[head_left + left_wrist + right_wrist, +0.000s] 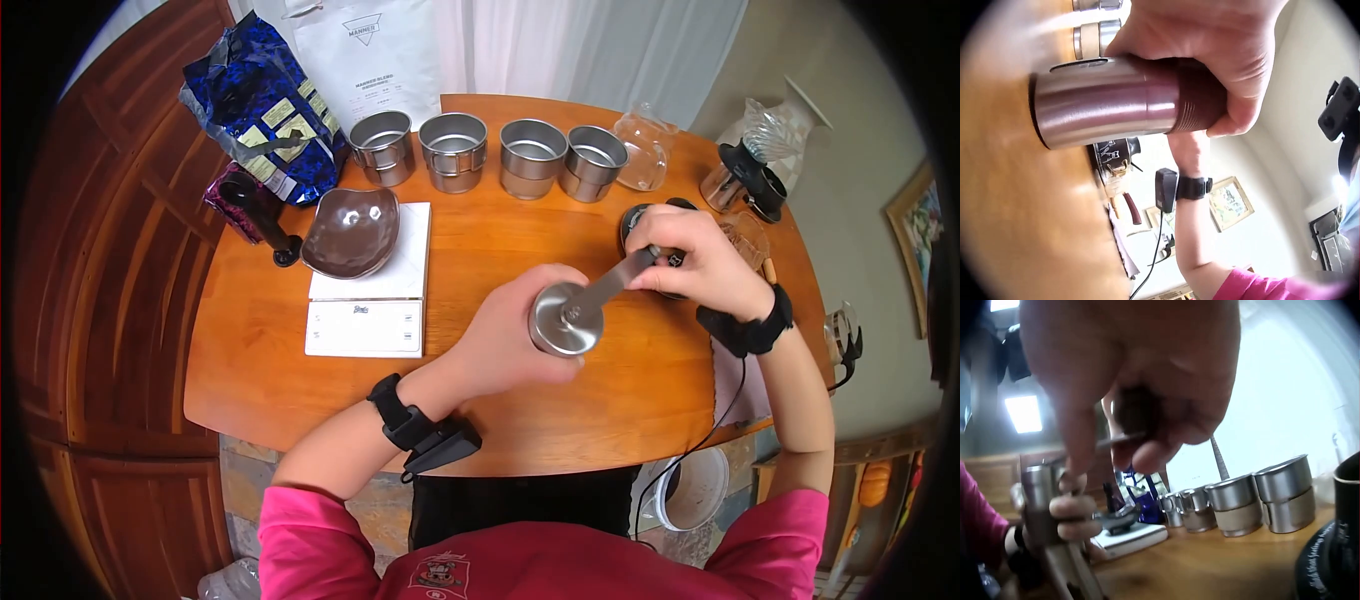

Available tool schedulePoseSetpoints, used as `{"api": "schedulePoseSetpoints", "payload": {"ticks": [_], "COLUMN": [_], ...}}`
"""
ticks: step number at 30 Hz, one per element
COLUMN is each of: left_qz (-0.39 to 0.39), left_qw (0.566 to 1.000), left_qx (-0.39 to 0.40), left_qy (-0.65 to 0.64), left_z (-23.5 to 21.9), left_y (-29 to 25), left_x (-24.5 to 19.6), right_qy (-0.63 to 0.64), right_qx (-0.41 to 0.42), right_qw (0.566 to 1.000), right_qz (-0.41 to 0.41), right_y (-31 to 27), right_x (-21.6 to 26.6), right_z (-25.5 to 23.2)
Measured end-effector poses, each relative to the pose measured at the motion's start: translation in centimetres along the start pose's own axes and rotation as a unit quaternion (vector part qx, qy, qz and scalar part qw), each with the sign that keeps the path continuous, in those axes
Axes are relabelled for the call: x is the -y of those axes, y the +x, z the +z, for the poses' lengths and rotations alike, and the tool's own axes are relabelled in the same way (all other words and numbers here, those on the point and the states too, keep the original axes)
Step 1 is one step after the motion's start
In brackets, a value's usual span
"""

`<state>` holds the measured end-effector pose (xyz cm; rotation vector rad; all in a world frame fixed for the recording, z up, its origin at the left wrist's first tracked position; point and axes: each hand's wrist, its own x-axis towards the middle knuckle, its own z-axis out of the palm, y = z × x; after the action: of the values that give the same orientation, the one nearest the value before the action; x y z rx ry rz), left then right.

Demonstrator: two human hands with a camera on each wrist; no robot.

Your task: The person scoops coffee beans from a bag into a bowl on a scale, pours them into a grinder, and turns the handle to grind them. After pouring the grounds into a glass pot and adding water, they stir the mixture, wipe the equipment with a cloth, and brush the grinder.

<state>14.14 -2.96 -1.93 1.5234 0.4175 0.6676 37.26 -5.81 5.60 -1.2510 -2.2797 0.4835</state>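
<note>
My left hand [500,330] wraps around the body of a steel hand coffee grinder [1110,106], close over the table. Its brown grip band lies under my palm in the left wrist view. From the round lid a flat metal crank [612,282] slants toward the right. Fingers of my right hand [705,262] curl about the dark knob [1136,411] at the crank's end. To the left, a glossy brown dish [352,232] sits on a white scale [365,328]. Behind the right hand, a black vessel [1322,565] with white lettering is partly hidden.
Several steel cups [453,165] line the wooden table's [480,420] back. A blue bag [265,115] and a white bag [365,60] stand behind at left. A clear plastic piece [645,150] and a steel pitcher [725,185] are back right. A white bin [697,490] stands below the front edge.
</note>
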Motion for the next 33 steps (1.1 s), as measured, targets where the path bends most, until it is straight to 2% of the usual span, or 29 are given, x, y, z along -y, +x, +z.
{"api": "schedulePoseSetpoints", "payload": {"ticks": [2,5,6,9,12,13,16,21,23,26,28,30,31,32,33], "left_qz": [0.039,0.038,0.038,0.069,0.073,0.088,0.105,0.117,0.068,0.092,0.088,0.086,0.081,0.075,0.075], "left_qw": [0.997,0.999,0.999,0.996,0.996,0.993,0.99,0.989,0.994,0.991,0.991,0.991,0.991,0.991,0.991], "left_qx": [0.004,-0.007,-0.008,-0.007,-0.012,-0.011,-0.004,-0.003,-0.035,-0.059,-0.063,-0.065,-0.07,-0.074,-0.074], "left_qy": [0.061,0.037,0.038,0.063,0.059,0.079,0.094,0.086,0.077,0.07,0.073,0.075,0.08,0.084,0.083], "left_z": [0.2,0.0,0.1,0.5,0.7,0.7,0.9,0.8,1.0,0.8,0.6,0.6,0.8,1.0,1.2], "left_y": [-0.2,-0.1,-0.1,-0.3,-0.4,-0.4,-0.6,-0.7,-0.7,-0.7,-0.7,-0.6,-0.5,-0.5,-0.7], "left_x": [-0.2,-0.1,-0.2,-0.2,-0.2,-0.2,-0.3,-0.3,-0.7,-0.2,-0.3,-0.4,-0.3,-0.3,-0.4], "right_qy": [0.007,-0.006,0.029,-0.016,-0.087,-0.093,-0.21,-0.284,-0.338,-0.388,-0.363,-0.399,-0.395,-0.395,-0.341], "right_qx": [-0.031,-0.08,-0.091,-0.136,-0.116,-0.15,-0.124,-0.117,-0.11,-0.125,-0.104,-0.102,-0.101,-0.101,-0.065], "right_qw": [0.998,0.993,0.988,0.984,0.964,0.958,0.953,0.941,0.929,0.91,0.922,0.907,0.912,0.912,0.938], "right_qz": [0.054,0.091,0.122,0.115,0.224,0.226,0.181,0.141,0.1,0.079,0.084,0.083,0.048,0.049,0.004], "right_y": [-0.9,-2.6,-3.2,-5.1,-5.8,-6.4,-7.0,-7.3,-7.1,-6.3,-5.3,-4.7,-4.4,-4.3,-4.1], "right_x": [1.0,2.2,2.6,4.3,8.2,8.4,9.6,11.0,11.7,12.6,14.3,15.3,15.4,15.7,16.2], "right_z": [0.3,1.4,1.8,2.9,3.5,4.5,5.4,6.9,7.8,8.6,8.8,9.4,10.0,10.2,10.2]}}
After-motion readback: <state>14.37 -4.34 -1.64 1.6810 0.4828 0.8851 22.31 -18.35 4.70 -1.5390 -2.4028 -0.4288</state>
